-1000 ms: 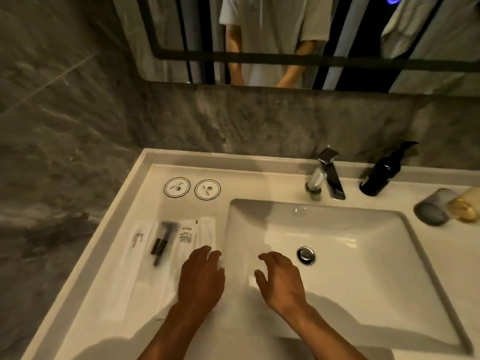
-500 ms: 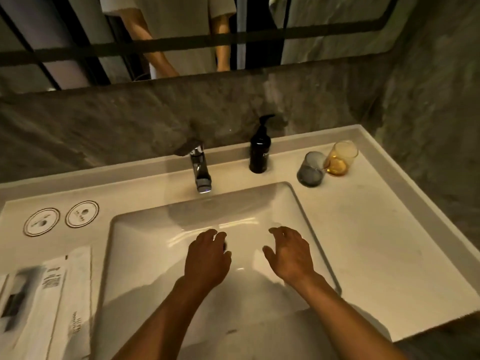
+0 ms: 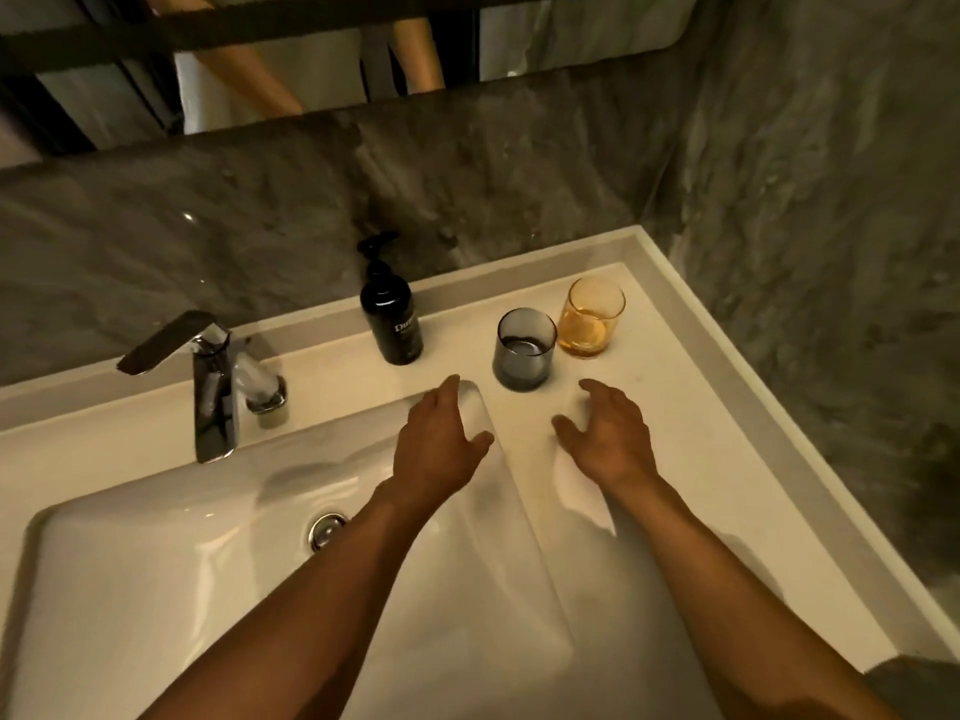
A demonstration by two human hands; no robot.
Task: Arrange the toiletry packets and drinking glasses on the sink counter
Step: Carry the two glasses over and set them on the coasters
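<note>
Two drinking glasses stand upright side by side at the back right of the white sink counter [image 3: 691, 459]: a smoky grey glass [image 3: 524, 349] and an amber glass [image 3: 592, 317] behind and to its right. My left hand [image 3: 441, 444] hovers over the basin's right rim, fingers spread, just left of and in front of the grey glass. My right hand [image 3: 608, 439] is over the counter in front of the glasses, fingers curled apart and holding nothing. Neither hand touches a glass. The toiletry packets are out of view.
A black pump bottle [image 3: 390, 314] stands at the back left of the glasses. The chrome faucet [image 3: 208, 376] rises behind the basin [image 3: 156, 563]. Dark marble walls close in behind and on the right, with a mirror above.
My view swung right, from the packets at the left to the glasses at the right. Both hands moved from over the packets and basin toward the glasses.
</note>
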